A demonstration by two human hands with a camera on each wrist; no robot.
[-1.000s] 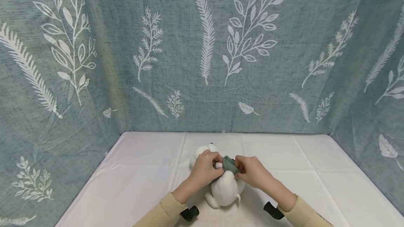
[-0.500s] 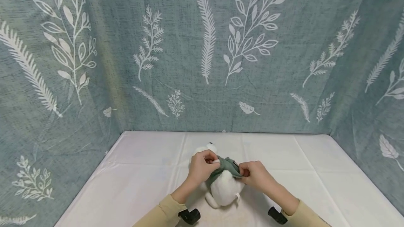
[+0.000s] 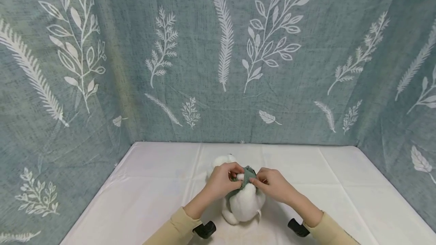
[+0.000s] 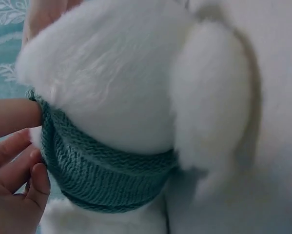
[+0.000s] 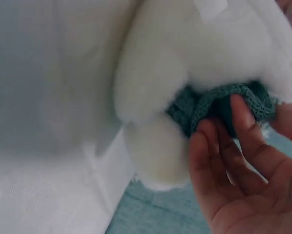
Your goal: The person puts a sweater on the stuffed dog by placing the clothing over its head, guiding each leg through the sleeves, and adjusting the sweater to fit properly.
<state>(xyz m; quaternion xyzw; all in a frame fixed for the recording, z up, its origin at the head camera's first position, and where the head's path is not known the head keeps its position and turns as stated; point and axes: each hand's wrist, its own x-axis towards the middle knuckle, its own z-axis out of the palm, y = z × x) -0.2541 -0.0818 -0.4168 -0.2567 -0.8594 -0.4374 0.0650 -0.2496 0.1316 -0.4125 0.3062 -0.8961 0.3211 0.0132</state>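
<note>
A white plush toy (image 3: 246,205) lies on the table, its rounded rear toward me and its head farther off at the left. A green knitted sweater (image 4: 102,180) with thick edges wraps its body. My left hand (image 3: 221,180) pinches the sweater's edge on the left, and a small white piece (image 3: 240,177) shows beside those fingers. From the right, my right hand (image 3: 276,185) grips the sweater's edge, with fingers tucked at the opening in the right wrist view. Soft white limbs (image 5: 148,85) of the toy lie next to the knit.
A white cloth (image 3: 306,169) covers the table. Green leaf-patterned curtains (image 3: 190,48) hang behind it and at both sides. Black wrist devices (image 3: 205,230) sit under both forearms.
The right hand moved down and outward, stretching the sweater, then came back up and in toward the left hand. The left hand shifted slightly left, then right again. The toy stays put.
</note>
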